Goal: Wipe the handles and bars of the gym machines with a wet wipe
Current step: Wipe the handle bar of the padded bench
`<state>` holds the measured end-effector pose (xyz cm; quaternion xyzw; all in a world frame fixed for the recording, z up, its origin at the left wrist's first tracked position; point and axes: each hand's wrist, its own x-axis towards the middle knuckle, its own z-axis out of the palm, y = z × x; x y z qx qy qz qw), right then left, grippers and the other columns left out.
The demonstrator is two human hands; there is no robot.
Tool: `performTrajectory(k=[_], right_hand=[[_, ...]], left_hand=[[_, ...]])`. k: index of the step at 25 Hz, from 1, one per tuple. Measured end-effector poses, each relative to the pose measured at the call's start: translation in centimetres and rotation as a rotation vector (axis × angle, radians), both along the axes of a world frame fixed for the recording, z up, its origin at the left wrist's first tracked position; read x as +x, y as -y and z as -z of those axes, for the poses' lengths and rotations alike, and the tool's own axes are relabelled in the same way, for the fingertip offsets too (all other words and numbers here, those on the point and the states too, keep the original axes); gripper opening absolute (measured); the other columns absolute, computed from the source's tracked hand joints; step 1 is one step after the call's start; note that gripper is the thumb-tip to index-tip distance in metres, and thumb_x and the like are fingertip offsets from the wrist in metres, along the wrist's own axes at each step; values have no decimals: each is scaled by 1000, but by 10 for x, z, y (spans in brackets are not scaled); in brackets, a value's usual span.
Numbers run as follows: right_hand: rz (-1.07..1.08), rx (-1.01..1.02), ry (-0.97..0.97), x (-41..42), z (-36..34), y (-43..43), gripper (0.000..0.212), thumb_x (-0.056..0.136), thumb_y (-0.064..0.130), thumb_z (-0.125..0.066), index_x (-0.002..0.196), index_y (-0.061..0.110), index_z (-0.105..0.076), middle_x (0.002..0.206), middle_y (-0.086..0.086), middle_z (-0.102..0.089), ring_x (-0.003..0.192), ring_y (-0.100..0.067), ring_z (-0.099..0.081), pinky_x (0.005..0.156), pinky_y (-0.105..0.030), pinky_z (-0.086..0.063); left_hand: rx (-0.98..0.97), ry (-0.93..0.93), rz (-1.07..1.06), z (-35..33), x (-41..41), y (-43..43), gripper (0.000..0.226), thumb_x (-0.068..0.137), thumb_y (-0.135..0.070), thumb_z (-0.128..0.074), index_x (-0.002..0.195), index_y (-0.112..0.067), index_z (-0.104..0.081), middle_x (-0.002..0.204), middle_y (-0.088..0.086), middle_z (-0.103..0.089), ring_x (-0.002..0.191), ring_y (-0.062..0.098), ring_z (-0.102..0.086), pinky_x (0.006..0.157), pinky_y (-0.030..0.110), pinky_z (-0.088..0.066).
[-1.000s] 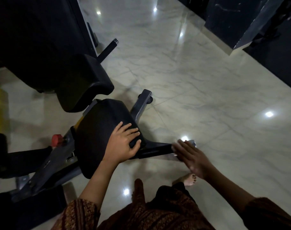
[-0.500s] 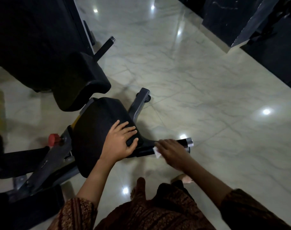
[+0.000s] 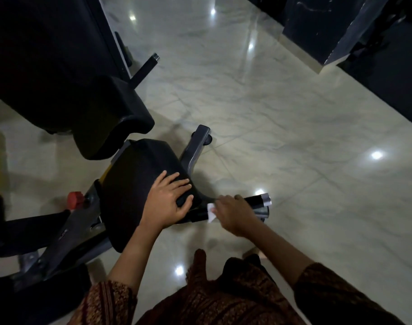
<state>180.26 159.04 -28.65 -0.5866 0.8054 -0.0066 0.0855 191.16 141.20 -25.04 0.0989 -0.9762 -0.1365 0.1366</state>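
Pale marble floor (image 3: 282, 118) is left open beyond the fingertips of both hands, with wide free room past the right knuckles. The handle (image 3: 255, 201), a black grip, is closed off by a chrome end cap (image 3: 266, 199) just past the right fingers. A grey base foot (image 3: 197, 146) is angled away ahead of the left fingertips. The left hand (image 3: 165, 204) is laid on the near corner of the black seat pad (image 3: 132, 184), fingers spread over the top and the thumb hooked round the pad's edge, so the corner is gripped. The right hand (image 3: 234, 215) is curled over the handle, knuckles up, wrist bent, forearm reaching in from a patterned sleeve (image 3: 336, 299). The wet wipe (image 3: 211, 211) is held under those curled fingers against the grip, and a white corner is seen poking out on the thumb side, between the two hands. A back pad (image 3: 111, 118) is set beyond the left fingers. A red knob (image 3: 75, 200) is seen well to the wrist side of that hand.
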Motion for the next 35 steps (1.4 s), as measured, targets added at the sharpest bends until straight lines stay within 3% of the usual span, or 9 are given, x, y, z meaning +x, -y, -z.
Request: performTrajectory(k=[3, 6, 9, 13, 16, 21, 28, 33, 35], right_hand=[[85, -132, -123, -23, -14, -43, 37, 48, 14, -81, 80, 14, -65, 74, -4, -62, 64, -23, -62, 62, -33, -50], [248, -260, -189, -34, -10, -70, 40, 47, 4, -82, 84, 5, -67, 80, -11, -67, 71, -28, -66, 78, -38, -51], [300, -434, -182, -16, 10, -65, 27, 76, -2, -59, 103, -6, -63, 108, -26, -64, 101, -37, -63, 99, -43, -42], [-100, -372, -111, -7, 29, -57, 43, 101, 8, -13, 136, 2, -36, 141, -16, -42, 132, -27, -37, 113, -40, -22], [-116, -363, -113, -34, 21, -85, 41, 102, 12, -18, 139, 4, -34, 141, -14, -43, 131, -27, -38, 111, -39, -27], [442, -578, -97, -49, 0, -133, 35, 94, 3, -44, 129, 6, -50, 137, -7, -49, 126, -26, -48, 104, -37, -40], [-104, -408, -113, -13, 18, -54, 53, 75, -3, -54, 126, 4, -44, 127, -17, -57, 118, -29, -55, 102, -43, -38], [245, -443, -132, -42, -9, -97, 44, 73, 0, -34, 103, -10, -65, 106, -25, -66, 96, -38, -66, 69, -49, -57], [319, -493, -121, -32, -10, -77, 41, 76, 4, -36, 99, -10, -66, 102, -25, -67, 95, -38, -66, 72, -47, -57]], left_hand=[[8, 0, -1, -1, 0, -1, 41, 82, -40, -45, 94, -13, -74, 101, 2, -72, 109, 24, -61, 106, 32, -21], [14, -17, 1, 0, 0, 0, 40, 82, -39, -46, 93, -13, -74, 100, 2, -72, 108, 24, -61, 106, 33, -22], [11, -30, 3, 1, 0, 1, 40, 82, -39, -47, 93, -13, -74, 99, 2, -72, 107, 24, -61, 106, 33, -23], [8, -15, 8, 3, -1, 1, 40, 82, -38, -47, 94, -12, -74, 100, 3, -72, 108, 24, -61, 107, 33, -22], [4, -13, 1, 2, -1, 0, 40, 82, -38, -45, 94, -12, -74, 101, 3, -72, 108, 24, -61, 107, 33, -22], [-6, -16, 1, 0, -1, 0, 42, 82, -39, -44, 94, -12, -74, 101, 3, -72, 108, 24, -61, 106, 34, -22], [-31, 18, -12, 2, -3, -3, 42, 82, -39, -43, 96, -12, -73, 103, 3, -71, 111, 24, -59, 109, 31, -17], [-26, -3, -31, 3, -1, -5, 41, 81, -37, -44, 95, -11, -73, 102, 3, -72, 110, 24, -60, 109, 32, -18], [-32, -8, -28, 3, -2, -5, 41, 81, -36, -44, 95, -11, -73, 101, 4, -72, 109, 24, -60, 108, 32, -19]])
